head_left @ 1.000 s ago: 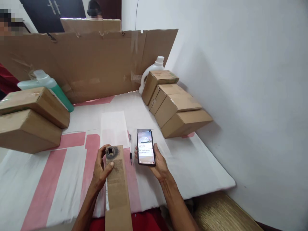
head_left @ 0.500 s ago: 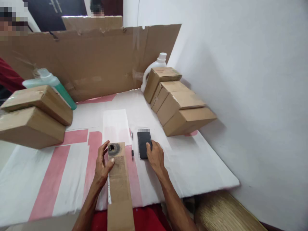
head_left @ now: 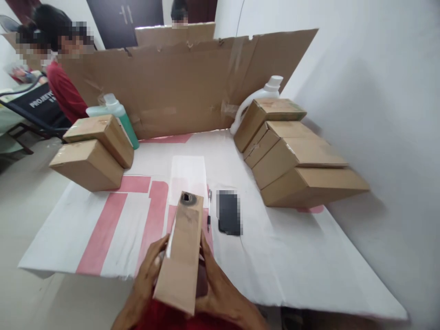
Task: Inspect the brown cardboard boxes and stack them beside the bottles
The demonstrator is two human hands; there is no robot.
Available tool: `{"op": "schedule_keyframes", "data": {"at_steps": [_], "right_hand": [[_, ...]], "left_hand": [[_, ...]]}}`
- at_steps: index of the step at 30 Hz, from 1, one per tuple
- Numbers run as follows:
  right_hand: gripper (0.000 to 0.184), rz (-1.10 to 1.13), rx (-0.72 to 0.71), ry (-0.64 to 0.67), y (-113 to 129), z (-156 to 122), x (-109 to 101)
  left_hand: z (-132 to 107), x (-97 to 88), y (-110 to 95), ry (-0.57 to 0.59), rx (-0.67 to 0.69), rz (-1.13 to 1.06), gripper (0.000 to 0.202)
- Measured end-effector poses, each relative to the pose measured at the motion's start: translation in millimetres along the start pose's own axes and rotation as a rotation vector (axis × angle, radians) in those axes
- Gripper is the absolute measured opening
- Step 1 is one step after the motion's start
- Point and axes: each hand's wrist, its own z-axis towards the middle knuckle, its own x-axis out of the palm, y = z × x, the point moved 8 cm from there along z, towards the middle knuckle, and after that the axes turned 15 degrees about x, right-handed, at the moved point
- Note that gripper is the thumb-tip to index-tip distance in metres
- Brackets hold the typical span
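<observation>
Near the front edge of the table (head_left: 292,275), the left hand (head_left: 147,279) and right hand (head_left: 213,284) were wrapped around a long box (head_left: 182,256), one on each side, so it stayed tilted up. Beside it the phone (head_left: 229,219) and pen (head_left: 208,212) lay flat, with both hands busy on the box.

The right hand (head_left: 215,286) no longer holds the phone (head_left: 229,219); the phone lies flat on the table (head_left: 302,256) just right of the pen (head_left: 208,215), its screen dark where a second ago it was lit. That hand now grips the right side of the long cardboard box (head_left: 184,256). The left hand (head_left: 149,279) sits lower on the box's left side, and the box seems lifted toward the camera, its near end off the table.
</observation>
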Motion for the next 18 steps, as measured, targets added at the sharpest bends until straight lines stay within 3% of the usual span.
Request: {"op": "schedule_keyframes", "data": {"at_steps": [4, 7, 10, 12, 14, 18], "right_hand": [[0.170, 0.317, -0.002, 0.032, 51, 33, 6], [0.144, 0.333, 0.014, 0.037, 83, 58, 22], [0.113, 0.246, -0.003, 0.098, 108, 89, 51], [0.101, 0.156, -0.021, 0.209, 122, 112, 80], [0.086, 0.077, -0.072, 0.310, 137, 135, 106], [0.067, -0.070, -0.162, 0.289, 171, 184, 134]], "left_hand": [[10, -48.4, -59, -0.083, 0.145, 0.037, 0.084], [11, -83.1, -90, -0.239, 0.272, 0.088, 0.093], [15, -128.0, -95, -0.528, 0.256, 0.028, 0.083], [19, -166.2, -98, -0.758, 0.247, -0.038, 0.075], [27, -203.9, -105, -0.913, 0.249, -0.080, 0.069], [64, -261.1, -118, -0.949, 0.240, -0.187, 0.054]]}}
